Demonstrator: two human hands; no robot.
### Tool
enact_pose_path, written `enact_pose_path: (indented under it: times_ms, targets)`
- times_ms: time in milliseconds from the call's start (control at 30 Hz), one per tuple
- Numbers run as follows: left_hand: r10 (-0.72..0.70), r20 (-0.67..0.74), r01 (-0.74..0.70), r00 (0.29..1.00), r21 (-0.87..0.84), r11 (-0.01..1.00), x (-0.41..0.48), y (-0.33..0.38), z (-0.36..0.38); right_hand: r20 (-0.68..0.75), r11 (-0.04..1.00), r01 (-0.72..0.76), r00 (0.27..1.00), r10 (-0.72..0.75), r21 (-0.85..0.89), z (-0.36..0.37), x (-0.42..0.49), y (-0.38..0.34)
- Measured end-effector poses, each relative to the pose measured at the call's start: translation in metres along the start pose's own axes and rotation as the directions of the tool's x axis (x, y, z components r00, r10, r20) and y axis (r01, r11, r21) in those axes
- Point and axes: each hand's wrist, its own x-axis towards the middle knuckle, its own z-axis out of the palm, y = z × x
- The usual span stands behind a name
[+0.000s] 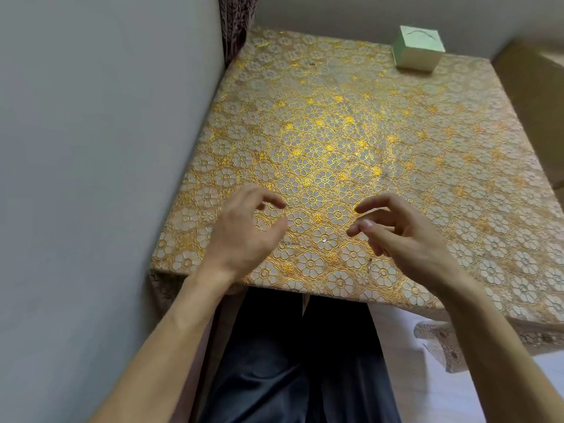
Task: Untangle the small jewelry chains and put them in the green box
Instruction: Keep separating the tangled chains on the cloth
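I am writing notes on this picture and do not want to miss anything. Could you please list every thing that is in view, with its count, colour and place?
tablecloth: one, gold and white flowers, covers the table
green box: one, pale green, far right corner of the table; a thin dark curved line lies on top, chain or print I cannot tell
specks: a few, dark and white, on the cloth near the hands, too small to name
wall: one, grey, left side
curtain: one, dark patterned, far left corner
trousers: one pair, dark, below the near table edge
left hand: one, over the near cloth, fingers loosely curled, holds nothing visible
right hand: one, beside it, the same
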Motion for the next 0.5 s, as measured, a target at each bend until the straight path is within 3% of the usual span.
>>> enact_pose_path:
  times_ms: [67, 133, 200, 267, 367, 500]
  targets:
    - [0.005, 0.276, 0.015, 0.961, -0.069, 0.998, 0.007, 0.023, 0.020, 0.046, 1.000, 0.011, 0.999, -0.011, -0.002, 0.000, 0.001, -0.006]
    - [0.046, 0.441, -0.011, 0.896, -0.083, 0.997, 0.013, 0.036, 0.039, 0.076, 1.000, 0.018, 0.997, -0.018, -0.003, -0.002, 0.000, -0.011]
    - [0.064, 0.467, -0.005, 0.882, -0.126, 0.992, 0.015, 0.041, 0.051, 0.071, 1.000, 0.020, 0.997, -0.020, -0.006, -0.005, -0.002, -0.013]
    - [0.025, 0.445, 0.095, 0.895, -0.244, 0.965, 0.017, 0.039, 0.051, 0.048, 1.000, 0.011, 0.999, -0.010, -0.015, -0.009, -0.005, -0.013]
    - [0.008, 0.450, 0.224, 0.893, -0.459, 0.860, 0.018, 0.035, 0.038, 0.019, 0.999, -0.015, 1.000, 0.016, -0.043, -0.015, -0.010, -0.008]
    - [-0.035, 0.380, 0.265, 0.924, -0.573, 0.776, 0.018, 0.034, 0.029, 0.020, 0.998, -0.029, 0.999, 0.031, -0.056, -0.015, -0.016, -0.002]
